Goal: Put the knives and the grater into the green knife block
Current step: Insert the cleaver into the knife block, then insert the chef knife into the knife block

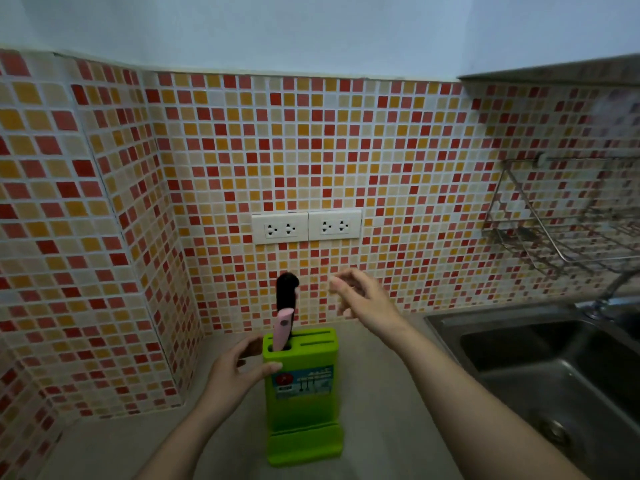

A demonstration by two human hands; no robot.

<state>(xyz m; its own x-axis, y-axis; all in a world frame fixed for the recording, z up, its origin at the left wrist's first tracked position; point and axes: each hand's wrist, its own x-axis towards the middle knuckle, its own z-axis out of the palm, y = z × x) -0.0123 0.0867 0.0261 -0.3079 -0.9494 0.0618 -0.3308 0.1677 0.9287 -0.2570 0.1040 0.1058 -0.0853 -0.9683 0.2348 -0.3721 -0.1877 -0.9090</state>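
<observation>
The green knife block [300, 393] is standing upright on the grey bench [381, 427], near the middle of the view and just left of the steel sink [554, 358]. Two handles are sticking up out of its top at the far left end: a pink handle [283, 327] in front and a taller black handle [286, 292] behind it, both leaning slightly. Whether either belongs to a knife or to the grater cannot be told, since the blades are sitting hidden inside the block. The long slots along the right part of the top are showing nothing in them.

The left hand [239, 370] is wrapping its grip around the block's upper left side, thumb lying across the near face and fingers reaching round the far side. The right hand [360, 299] is hovering in the air above and to the right of the block, its grip apart, fingers loosely spread and blurred, holding nothing.

On the tiled wall [311, 150] beyond, twin white sockets [306, 226] are sitting above the block, and a wire rack [568, 220] is hanging at the far right above the sink.
</observation>
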